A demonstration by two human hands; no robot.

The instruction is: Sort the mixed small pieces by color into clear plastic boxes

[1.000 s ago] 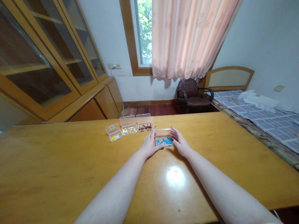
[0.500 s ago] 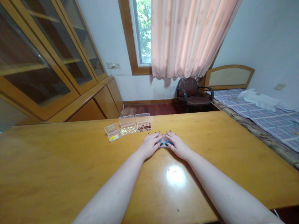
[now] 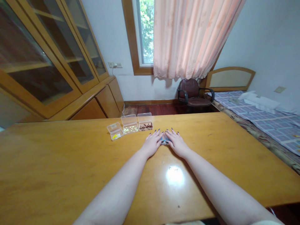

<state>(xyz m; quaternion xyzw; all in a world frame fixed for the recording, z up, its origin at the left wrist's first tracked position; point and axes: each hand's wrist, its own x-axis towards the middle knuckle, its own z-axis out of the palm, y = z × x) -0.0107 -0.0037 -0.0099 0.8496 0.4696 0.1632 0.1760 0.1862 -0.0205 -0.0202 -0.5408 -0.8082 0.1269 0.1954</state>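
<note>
My left hand (image 3: 152, 143) and my right hand (image 3: 176, 143) rest side by side on the table, fingers stretched out and thumbs almost meeting. Between and under them lies a small flat blue item (image 3: 166, 138), mostly covered, so I cannot make out its kind. Left of my hands stand clear plastic boxes with their lids up. One box (image 3: 145, 126) has small dark red-brown pieces in it, another (image 3: 130, 129) pale yellow-green pieces, and the leftmost box (image 3: 116, 135) something yellow and white.
The wooden table (image 3: 70, 162) spreads out on both sides of my arms. Past its far edge stands a brown office chair (image 3: 192, 92). A bed (image 3: 253, 106) is on the right, a glass-fronted cabinet (image 3: 79, 93) on the left.
The camera view has shifted slightly. Both hands stay over the blue item, with the fingers only slightly shifted. The boxes have not moved on the table.
</note>
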